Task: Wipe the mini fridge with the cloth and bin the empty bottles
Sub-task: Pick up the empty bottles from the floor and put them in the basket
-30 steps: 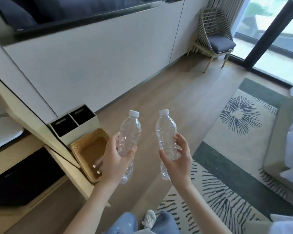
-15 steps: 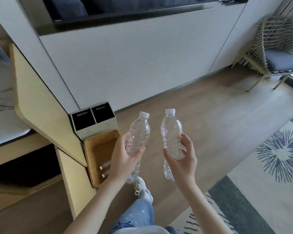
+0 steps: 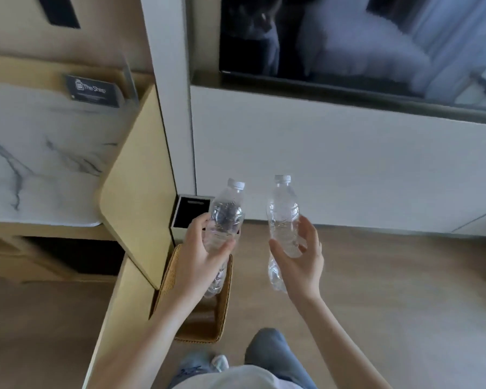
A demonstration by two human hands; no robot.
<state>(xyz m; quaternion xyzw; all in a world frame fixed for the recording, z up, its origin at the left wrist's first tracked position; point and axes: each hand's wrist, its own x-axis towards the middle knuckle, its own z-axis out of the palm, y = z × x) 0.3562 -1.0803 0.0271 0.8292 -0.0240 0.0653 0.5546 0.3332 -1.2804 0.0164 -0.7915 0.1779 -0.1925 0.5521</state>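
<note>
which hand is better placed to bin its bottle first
Left, probably. The left hand holds the left bottle in line with the wicker basket and beside the white bin. The right hand holds the right bottle over bare wooden floor, farther from both.

A person standing on a wooden floor (image 3: 390, 290) grips two clear, white-capped plastic bottles side by side and apart, the left bottle (image 3: 227, 211) tilted in the left hand (image 3: 199, 256) above a wicker basket (image 3: 197, 336) and the right bottle (image 3: 282, 209) nearly upright in the right hand (image 3: 300, 265). Just behind the basket sits a white bin (image 3: 176, 219) with a black opening, tucked beside the tan end panel of a marble-topped counter (image 3: 40, 164) on which a dark card (image 3: 94, 91) stands. Above the white cabinet front (image 3: 334, 169) a dark screen (image 3: 348, 37) shows a blurred reflection.
</note>
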